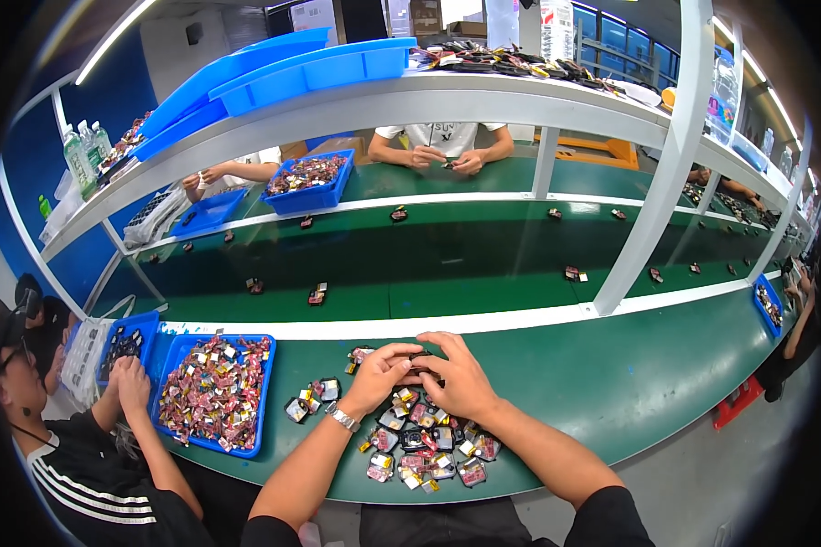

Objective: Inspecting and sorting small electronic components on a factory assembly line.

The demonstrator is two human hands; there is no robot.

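My left hand (381,374) and my right hand (461,378) meet over the green table, fingers curled in around a small black electronic part (420,359). Most of that part is hidden by the fingers. A metal-banded watch sits on my left wrist. Just below my hands lies a loose group of small electronic assemblies (412,463), with black casings, red boards and white and yellow pieces. A few more assemblies (312,398) rest to the left of my left forearm.
A blue tray (269,365) heaped with similar parts stands on the left, beside a co-worker (73,465). Beyond the white rail, a green conveyor belt (483,273) carries scattered parts. An overhead shelf (511,102) holds blue trays; its white post (652,182) rises at right.
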